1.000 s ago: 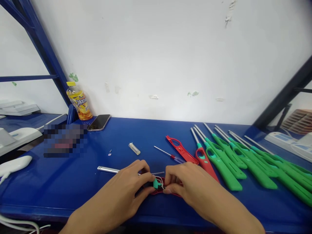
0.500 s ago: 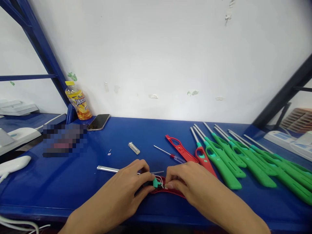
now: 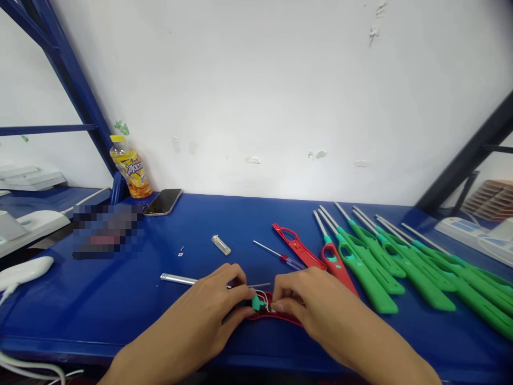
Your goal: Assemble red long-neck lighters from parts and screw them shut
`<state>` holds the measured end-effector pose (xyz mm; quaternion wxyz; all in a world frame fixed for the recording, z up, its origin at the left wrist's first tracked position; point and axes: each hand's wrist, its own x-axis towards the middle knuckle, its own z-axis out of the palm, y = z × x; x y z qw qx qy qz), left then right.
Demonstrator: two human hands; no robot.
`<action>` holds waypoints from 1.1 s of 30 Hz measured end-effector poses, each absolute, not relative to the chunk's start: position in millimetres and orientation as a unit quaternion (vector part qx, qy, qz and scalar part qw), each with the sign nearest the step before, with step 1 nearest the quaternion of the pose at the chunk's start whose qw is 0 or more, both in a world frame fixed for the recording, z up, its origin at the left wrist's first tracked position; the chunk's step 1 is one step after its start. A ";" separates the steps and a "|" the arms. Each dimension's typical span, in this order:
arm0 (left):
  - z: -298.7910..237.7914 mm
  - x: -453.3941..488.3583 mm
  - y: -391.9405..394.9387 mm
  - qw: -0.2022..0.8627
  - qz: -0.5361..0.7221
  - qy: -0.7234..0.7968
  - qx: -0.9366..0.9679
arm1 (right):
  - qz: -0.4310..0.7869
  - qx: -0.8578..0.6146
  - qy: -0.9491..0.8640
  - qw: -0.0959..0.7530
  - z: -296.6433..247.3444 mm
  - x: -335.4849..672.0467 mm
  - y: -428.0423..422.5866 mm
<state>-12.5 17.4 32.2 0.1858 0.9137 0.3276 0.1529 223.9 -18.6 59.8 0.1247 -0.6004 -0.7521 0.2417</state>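
Observation:
An opened red lighter shell (image 3: 280, 318) lies near the table's front edge, with a metal tube (image 3: 176, 278) sticking out to the left. My left hand (image 3: 212, 305) has thumb and fingertips pinched on the green trigger (image 3: 256, 303) in the shell. My right hand (image 3: 316, 294) is closed, its fingertips pressed together inside the shell beside thin white wires (image 3: 264, 295); what they pinch is hidden. Behind the hands lie the other red shell half (image 3: 298, 246), a screwdriver (image 3: 276, 254) and a small clear lighter tank (image 3: 221, 245).
Several green lighters (image 3: 368, 267) and a red lighter (image 3: 336, 264) lie in a row at the right. A phone (image 3: 163, 202) and a drink bottle (image 3: 132, 168) are by the wall at back left. A tiny screw (image 3: 181, 248) lies on the blue table (image 3: 100, 299).
The view has shifted very slightly. Both hands stay at the red shell in nearly the same pose, with the green trigger and wires barely moved.

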 end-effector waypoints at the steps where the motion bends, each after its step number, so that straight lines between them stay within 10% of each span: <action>1: 31.6 -12.6 17.7 0.186 0.155 0.326 0.914 | 0.243 -0.600 -0.752 0.124 59.7 223.9 -18.5; 33: 33.7 -11.4 15.0 0.191 0.151 0.336 0.910 | 0.232 -0.612 -0.745 0.132 56.2 222.0 -17.0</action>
